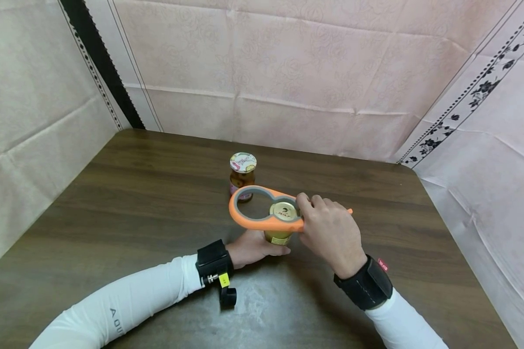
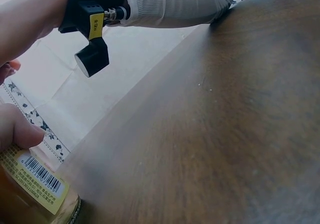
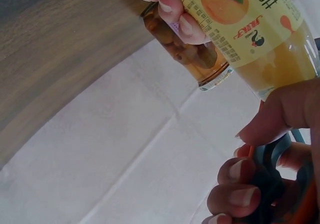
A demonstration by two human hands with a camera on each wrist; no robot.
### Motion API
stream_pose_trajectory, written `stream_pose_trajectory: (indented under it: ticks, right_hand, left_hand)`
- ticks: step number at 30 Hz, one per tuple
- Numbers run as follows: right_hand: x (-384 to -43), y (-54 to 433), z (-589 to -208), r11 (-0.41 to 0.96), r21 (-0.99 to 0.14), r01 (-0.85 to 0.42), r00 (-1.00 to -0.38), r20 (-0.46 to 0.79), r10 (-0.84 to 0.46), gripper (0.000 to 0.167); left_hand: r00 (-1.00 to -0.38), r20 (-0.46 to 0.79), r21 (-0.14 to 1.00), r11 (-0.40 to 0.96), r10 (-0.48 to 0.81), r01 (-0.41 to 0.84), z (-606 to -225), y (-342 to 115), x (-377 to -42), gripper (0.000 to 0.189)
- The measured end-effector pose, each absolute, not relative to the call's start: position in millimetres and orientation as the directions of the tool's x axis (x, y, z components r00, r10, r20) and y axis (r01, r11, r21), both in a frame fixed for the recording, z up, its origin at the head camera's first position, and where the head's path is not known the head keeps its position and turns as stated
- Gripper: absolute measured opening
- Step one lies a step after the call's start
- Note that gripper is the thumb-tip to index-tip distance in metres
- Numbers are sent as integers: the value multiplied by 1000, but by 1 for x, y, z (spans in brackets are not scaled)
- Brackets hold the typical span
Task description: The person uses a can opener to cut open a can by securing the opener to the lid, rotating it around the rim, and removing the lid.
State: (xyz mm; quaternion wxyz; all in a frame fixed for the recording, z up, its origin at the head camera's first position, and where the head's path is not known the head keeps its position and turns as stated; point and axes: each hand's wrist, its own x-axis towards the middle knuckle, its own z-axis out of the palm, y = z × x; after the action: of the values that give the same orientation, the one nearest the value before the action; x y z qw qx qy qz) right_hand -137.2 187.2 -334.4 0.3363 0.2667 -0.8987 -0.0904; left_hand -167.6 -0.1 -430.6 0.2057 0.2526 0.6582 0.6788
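My left hand [image 1: 251,246] grips a glass jar of yellow fruit [image 3: 240,29], its thumb and fingers curled round the label. A barcode shows on the jar's back label [image 2: 37,179] in the left wrist view. In my right hand [image 1: 329,232] is an orange and grey jar opener [image 1: 253,223], held by its handle end. The gold lid [image 1: 284,211] shows through the opener's ring nearest the right hand. The larger far ring encloses no lid. Seen from the right wrist, the right thumb covers part of the opener beside the jar's top.
A second jar [image 1: 242,169], with dark fruit and a white patterned lid, stands just behind the opener's far ring. The dark wooden table [image 1: 166,194] meets pale cloth walls [image 1: 288,72] at its back and sides.
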Motion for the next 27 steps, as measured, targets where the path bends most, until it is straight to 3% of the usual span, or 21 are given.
stream_pose_trajectory:
  ticks: [19,27]
  right_hand:
    - [-143,189,-333,822,298,-486,-616,551,-563,29]
    - [-144,191,-334,817,303,-490,-610,550,-570,27]
  left_hand:
    - [-744,112,992,-116,658,47,-430,0,-168,70]
    - [-739,132,991,-88,661,98,-431,0,-169,71]
